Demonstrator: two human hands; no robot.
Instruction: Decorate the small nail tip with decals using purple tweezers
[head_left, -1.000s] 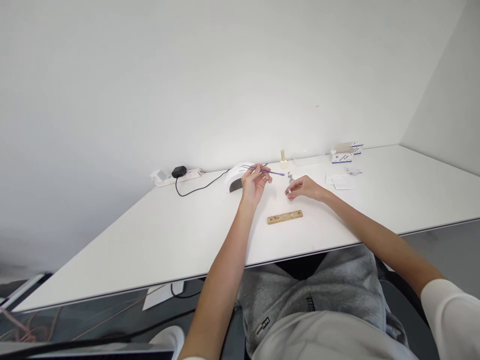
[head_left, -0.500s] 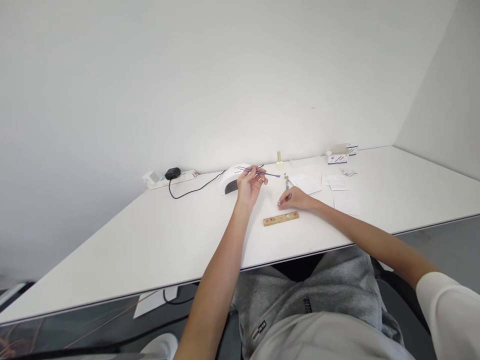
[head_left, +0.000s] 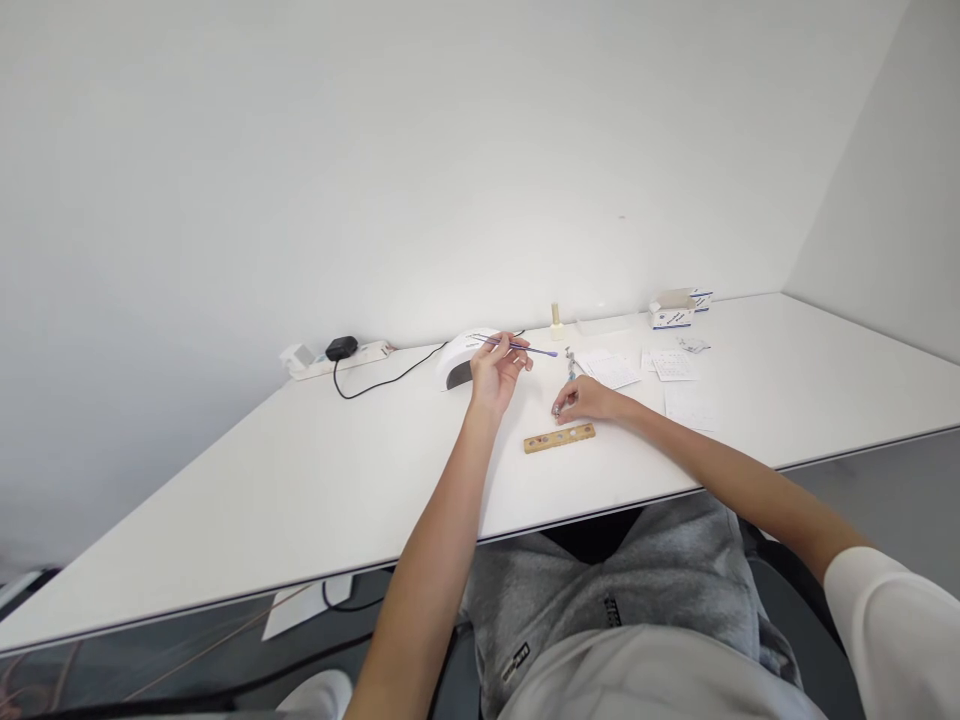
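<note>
My left hand (head_left: 499, 375) is raised above the table with its fingers pinched around a thin purple stick (head_left: 538, 350). The stick looks like a fine brush and points right, its wider tip free in the air. My right hand (head_left: 591, 398) rests low over the tabletop, thumb and fingertips closed on a small shiny silvery piece (head_left: 556, 410) too small to identify. Just in front of those fingers lies a yellowish bar (head_left: 559, 439) with several round spots along it. Behind my right hand is a slim row of small silvery and teal pieces (head_left: 571, 362).
A white arched lamp (head_left: 454, 365) stands behind my left hand. Further back are a small bottle (head_left: 556, 325) and an opened box (head_left: 671, 310). White sheets (head_left: 611, 369) lie to the right. A power strip (head_left: 337, 362) with a black plug sits at back left.
My right fingers have shifted slightly on the small silvery piece, which shows a little more. My left hand keeps the purple stick almost in place. The whole view has slid slightly.
</note>
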